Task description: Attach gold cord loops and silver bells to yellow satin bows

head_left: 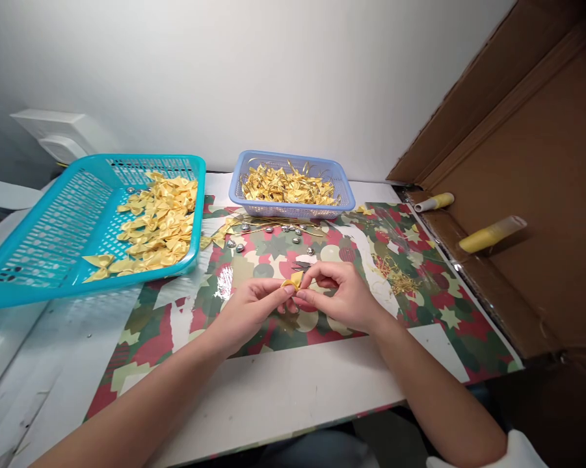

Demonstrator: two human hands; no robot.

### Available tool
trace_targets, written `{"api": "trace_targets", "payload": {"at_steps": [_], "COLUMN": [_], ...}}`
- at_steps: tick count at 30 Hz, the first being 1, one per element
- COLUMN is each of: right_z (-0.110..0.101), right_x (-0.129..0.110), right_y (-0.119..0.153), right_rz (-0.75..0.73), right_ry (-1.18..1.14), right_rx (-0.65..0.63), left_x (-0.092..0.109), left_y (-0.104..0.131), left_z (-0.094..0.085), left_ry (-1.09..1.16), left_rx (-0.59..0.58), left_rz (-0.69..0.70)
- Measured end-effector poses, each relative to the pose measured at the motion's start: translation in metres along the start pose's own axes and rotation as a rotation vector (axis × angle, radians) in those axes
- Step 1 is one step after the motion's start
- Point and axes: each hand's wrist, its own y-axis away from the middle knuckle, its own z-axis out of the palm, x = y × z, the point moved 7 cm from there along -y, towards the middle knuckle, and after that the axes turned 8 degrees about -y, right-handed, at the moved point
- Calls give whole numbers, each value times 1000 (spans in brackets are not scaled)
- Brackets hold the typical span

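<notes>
From the head view, we are pinching a folded yellow ribbon piece (296, 279) between the fingertips of both hands, just above the middle of the table. Our left hand (256, 303) is gripping its lower edge with thumb and forefinger, while our right hand (345, 298) is closing thumb and curled forefinger narrowly at its other side. The ribbon is looking smooth, with a satin sheen. Beneath, a glossy printed sheet (332, 328) is showing stars and rounded blotches in red, green and cream. Round silver bells (245, 227) are shining beside thin, straight gold wires (278, 224). On the left, a teal plastic basket (201, 195) with pierced walls is holding heaped yellow bows (168, 224); behind the bells, a smaller blue basket (293, 209) is holding more, with gold wires curling out. Tangled gold scraps (402, 281) are lying right of our hands, near a brown cardboard panel (541, 149).

Our fingers are hiding part of the ribbon, and our right hand is covering most of a dark tool (301, 265), perhaps scissors. The frame is cutting off both forearms.
</notes>
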Motion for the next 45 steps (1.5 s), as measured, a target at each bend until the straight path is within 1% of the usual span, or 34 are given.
{"api": "trace_targets", "payload": {"at_steps": [5, 9, 12, 20, 23, 26, 30, 32, 35, 38, 42, 45], "right_z": [1, 2, 2, -4, -10, -21, -46, -58, -72, -76, -70, -67], "right_x": [1, 7, 12, 12, 10, 7, 4, 7, 18, 33, 49, 55], "right_y": [0, 1, 2, 2, 2, -1, -6, -8, -12, -15, -18, -18], "right_rz": [23, 127, 187, 174, 134, 79, 1, -14, 13, 56, 115, 154], "right_ry": [-63, -189, -241, -261, -352, -544, -731, -785, -850, -924, -1010, -1079], "right_rx": [-17, -59, -76, -92, -87, -14, 215, 325, 449, 489, 480, 506], "left_x": [1, 0, -1, 1, 1, -1, -1, -3, -4, -1, 3, 4], "left_y": [0, -1, -1, -1, -1, -1, -1, -1, 1, 3, 3, 3], "left_z": [1, -2, -3, -6, -8, -10, -10, -7, 0, 5, 9, 9], "left_ry": [8, 1, 1, -6, -9, 11, 45, 64, 52, 15, -5, -18], "left_rx": [-3, 16, 14, 62, 84, 106, 109, 65, -42, -104, -137, -149], "left_rz": [13, 32, 31, 49, 53, 45, 61, 59, 62, 99, 124, 135]}}
